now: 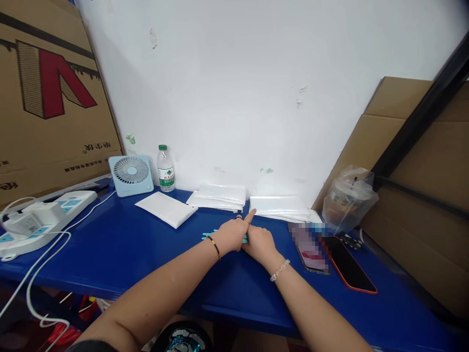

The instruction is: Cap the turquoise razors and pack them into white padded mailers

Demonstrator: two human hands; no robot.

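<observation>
Turquoise strips (209, 235): handling unfinished, I judged; share done or left, unclear to me. Location: blue table (139, 259), mostly beneath the left hand (230, 234), tips protruding left; white packets (220, 194) lay farther. Its fingers met the right hand's (261, 244), closely bunched; any grip, I could not tell.

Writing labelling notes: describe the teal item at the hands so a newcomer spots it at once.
On the blue table, find where the left hand and right hand meet, near mid-picture. The teal item is mostly hidden there, thin strips poking out left of the left hand. Its colour and narrow strips set it apart from the white packets behind.
</observation>
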